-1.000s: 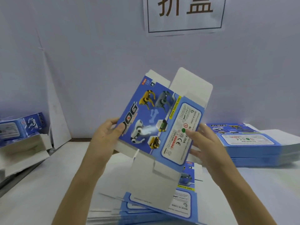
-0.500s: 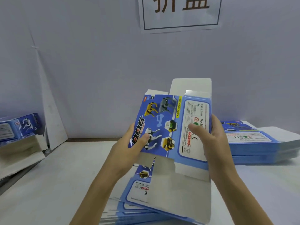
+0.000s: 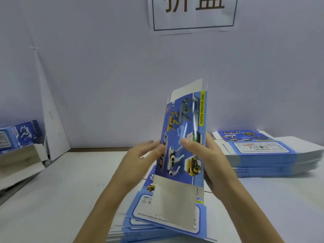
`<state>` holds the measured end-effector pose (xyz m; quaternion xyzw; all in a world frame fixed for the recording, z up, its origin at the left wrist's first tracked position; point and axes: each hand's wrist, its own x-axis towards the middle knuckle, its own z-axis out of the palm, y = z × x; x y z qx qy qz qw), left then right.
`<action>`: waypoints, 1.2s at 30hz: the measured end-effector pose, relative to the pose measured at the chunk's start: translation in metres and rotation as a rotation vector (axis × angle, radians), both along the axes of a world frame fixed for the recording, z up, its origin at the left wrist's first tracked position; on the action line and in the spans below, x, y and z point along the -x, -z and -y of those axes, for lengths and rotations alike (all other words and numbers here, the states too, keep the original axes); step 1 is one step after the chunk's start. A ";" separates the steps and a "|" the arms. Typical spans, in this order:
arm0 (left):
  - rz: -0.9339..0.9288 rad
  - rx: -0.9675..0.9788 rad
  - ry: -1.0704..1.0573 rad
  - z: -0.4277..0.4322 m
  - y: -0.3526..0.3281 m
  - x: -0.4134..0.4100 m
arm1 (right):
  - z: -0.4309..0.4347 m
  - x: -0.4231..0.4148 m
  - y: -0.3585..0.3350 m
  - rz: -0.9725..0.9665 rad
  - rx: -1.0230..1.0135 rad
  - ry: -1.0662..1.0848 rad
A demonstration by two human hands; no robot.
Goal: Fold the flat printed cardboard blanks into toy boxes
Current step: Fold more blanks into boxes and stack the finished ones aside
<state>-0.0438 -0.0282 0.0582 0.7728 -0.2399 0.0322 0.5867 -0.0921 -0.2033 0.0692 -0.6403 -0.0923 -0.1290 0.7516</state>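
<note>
- The cardboard blank [image 3: 184,137] is held upright in the air at the centre of the view. Its blue printed face with the toy dogs is turned toward the camera, and a plain flap hangs from its lower edge.
- The right hand [image 3: 213,162] pinches the blank's right edge, with the thumb [image 3: 188,142] on the print and the fingers behind.
- The left hand [image 3: 140,160] meets the blank's left edge. It is blurred, so I cannot tell whether it grips.
- At 6 o'clock, under the hands, a loose pile of flat blanks [image 3: 157,220] lies on the table [image 3: 61,190].
- At 3 o'clock sits a taller stack of blanks [image 3: 266,155].
- At 9 o'clock are folded boxes [image 3: 19,135].
- At 12 o'clock a paper sign [image 3: 192,14] hangs on the wall.
</note>
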 end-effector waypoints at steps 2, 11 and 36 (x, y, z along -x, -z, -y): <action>-0.128 0.193 -0.046 -0.011 -0.002 -0.006 | 0.005 0.002 -0.001 0.003 -0.026 -0.033; -0.192 0.158 0.193 -0.021 -0.014 0.004 | 0.025 0.009 -0.006 0.052 0.059 -0.153; -0.089 0.202 -0.251 -0.008 -0.008 0.003 | 0.014 0.008 -0.003 -0.019 0.043 0.153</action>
